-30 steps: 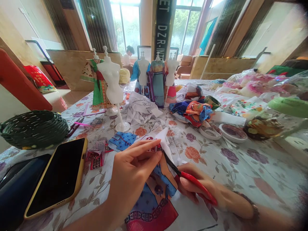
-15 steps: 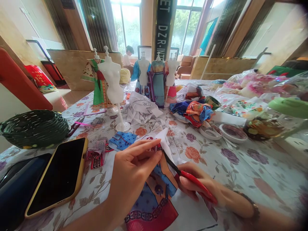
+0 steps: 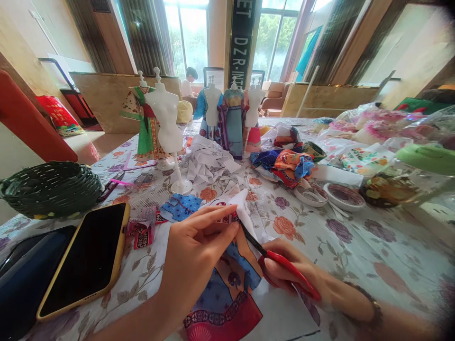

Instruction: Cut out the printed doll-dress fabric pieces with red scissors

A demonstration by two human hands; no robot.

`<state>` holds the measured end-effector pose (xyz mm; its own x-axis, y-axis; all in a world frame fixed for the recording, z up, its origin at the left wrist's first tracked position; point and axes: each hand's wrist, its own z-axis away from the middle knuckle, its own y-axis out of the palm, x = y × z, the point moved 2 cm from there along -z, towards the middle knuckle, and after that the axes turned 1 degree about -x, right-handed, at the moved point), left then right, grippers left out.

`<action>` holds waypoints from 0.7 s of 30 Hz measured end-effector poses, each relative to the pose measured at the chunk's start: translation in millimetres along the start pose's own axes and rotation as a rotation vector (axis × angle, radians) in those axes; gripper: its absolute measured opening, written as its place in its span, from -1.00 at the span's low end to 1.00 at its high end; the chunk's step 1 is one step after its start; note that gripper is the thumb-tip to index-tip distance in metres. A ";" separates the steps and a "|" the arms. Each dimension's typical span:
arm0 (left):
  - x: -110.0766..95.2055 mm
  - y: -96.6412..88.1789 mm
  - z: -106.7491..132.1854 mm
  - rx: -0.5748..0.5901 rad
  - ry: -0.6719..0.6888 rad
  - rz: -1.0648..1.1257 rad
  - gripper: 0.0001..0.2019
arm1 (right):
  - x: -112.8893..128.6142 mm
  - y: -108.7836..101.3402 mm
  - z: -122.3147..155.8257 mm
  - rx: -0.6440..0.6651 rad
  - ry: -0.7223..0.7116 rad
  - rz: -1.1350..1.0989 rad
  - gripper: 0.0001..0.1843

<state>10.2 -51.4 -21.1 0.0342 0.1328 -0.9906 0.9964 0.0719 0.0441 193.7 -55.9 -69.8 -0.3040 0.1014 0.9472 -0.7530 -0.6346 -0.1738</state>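
Bkgd is lit by daylight let in thru L window point(image 3: 194, 42) & R window point(image 3: 278, 28), beyond which greenery point(image 3: 265, 38) is seen. Btwn them, a pillar point(image 3: 217, 42) is faced w/ a dk panel point(image 3: 245, 52), lettered sideways in white. L window is flanked by dk pleated curtains point(image 3: 144, 35). Low tan partitions point(image 3: 103, 100) are set along the rear; at far L, glossy floor point(image 3: 110, 141) is exposed, a pale wall point(image 3: 53, 28) behind. Boxes point(image 3: 275, 88) are stacked nr R window. In front, the desk point(image 3: 302, 237) is covered w/ floral cloth point(image 3: 355, 265).
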 end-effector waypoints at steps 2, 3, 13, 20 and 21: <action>-0.3 0.5 0.0 0.003 -0.001 0.002 -0.84 | -1.9 -0.1 -0.1 -0.011 -0.003 0.002 -0.30; -0.3 0.7 -0.1 0.002 -0.005 0.003 -0.84 | -2.6 0.1 -0.3 -0.012 -0.003 -0.001 -0.29; 0.0 -0.6 1.0 0.009 -0.045 0.028 -0.82 | -4.4 2.0 -3.1 0.020 -0.014 -0.087 -0.40; 0.5 -1.3 -1.5 -0.046 0.007 -0.019 -0.80 | 2.4 3.9 -2.0 0.046 0.033 -0.102 -0.30; 0.5 -1.5 -1.9 -0.053 0.013 -0.024 -0.81 | 3.4 4.2 -2.0 0.049 0.046 -0.101 -0.29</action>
<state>8.5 -49.6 -21.5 0.0091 0.1431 -0.9897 0.9915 0.1272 0.0275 188.3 -56.7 -67.8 -0.2555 0.2006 0.9458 -0.7520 -0.6560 -0.0640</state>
